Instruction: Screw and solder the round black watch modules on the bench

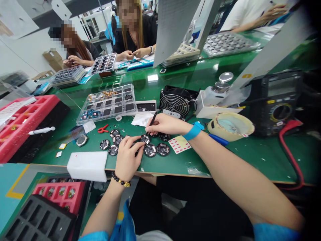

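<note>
Several round black parts with silver pieces lie in a cluster on the green table. My left hand (129,154), palm down with its fingers spread, touches one round part (145,139) at its fingertips. Black tweezers (154,117) are pinched in my right hand (163,124), their tips down at that same part. Two more round parts, a nearer one (150,150) and one to its right (163,149), lie beside my hands. A card with red marks (180,144) is under my right wrist. Left of the cluster are loose round parts (104,144) and a red clip (103,128).
A compartment box (107,104), a fan (175,102), a round tub (230,125) and a multimeter (278,103) stand behind and to the right. White foam (87,164) lies at the front edge, a red tray (25,120) at left. People sit across the table.
</note>
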### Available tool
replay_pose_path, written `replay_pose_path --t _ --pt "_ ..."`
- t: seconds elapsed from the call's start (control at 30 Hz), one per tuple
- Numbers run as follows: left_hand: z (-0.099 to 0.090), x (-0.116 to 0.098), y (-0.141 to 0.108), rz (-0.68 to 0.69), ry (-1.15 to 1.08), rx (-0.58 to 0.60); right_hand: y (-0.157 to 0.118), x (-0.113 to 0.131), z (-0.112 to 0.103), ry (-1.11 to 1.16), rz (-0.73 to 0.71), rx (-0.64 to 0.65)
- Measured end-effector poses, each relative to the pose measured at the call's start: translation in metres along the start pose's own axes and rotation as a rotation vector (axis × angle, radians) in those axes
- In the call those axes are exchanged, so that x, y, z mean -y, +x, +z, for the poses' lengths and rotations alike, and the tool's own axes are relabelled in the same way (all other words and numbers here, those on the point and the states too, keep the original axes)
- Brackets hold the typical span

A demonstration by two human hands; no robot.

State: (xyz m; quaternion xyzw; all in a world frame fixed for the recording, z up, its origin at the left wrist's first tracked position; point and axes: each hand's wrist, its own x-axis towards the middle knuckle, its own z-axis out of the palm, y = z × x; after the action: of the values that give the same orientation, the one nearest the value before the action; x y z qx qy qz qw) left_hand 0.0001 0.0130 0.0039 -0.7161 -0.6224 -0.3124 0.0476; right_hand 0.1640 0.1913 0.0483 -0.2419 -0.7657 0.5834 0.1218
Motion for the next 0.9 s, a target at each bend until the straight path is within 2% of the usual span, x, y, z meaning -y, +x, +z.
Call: replay_pose_path --t 0.73,0.9 --pt "0.001 0.000 -0.001 0.001 -0.016 0.014 -0.006 0.009 0.003 -0.111 -0.050 -0.013" --pt "0.001 0.000 0.000 -0.010 -0.016 0.016 -0.013 0.019 0.003 -0.013 -0.084 0.036"
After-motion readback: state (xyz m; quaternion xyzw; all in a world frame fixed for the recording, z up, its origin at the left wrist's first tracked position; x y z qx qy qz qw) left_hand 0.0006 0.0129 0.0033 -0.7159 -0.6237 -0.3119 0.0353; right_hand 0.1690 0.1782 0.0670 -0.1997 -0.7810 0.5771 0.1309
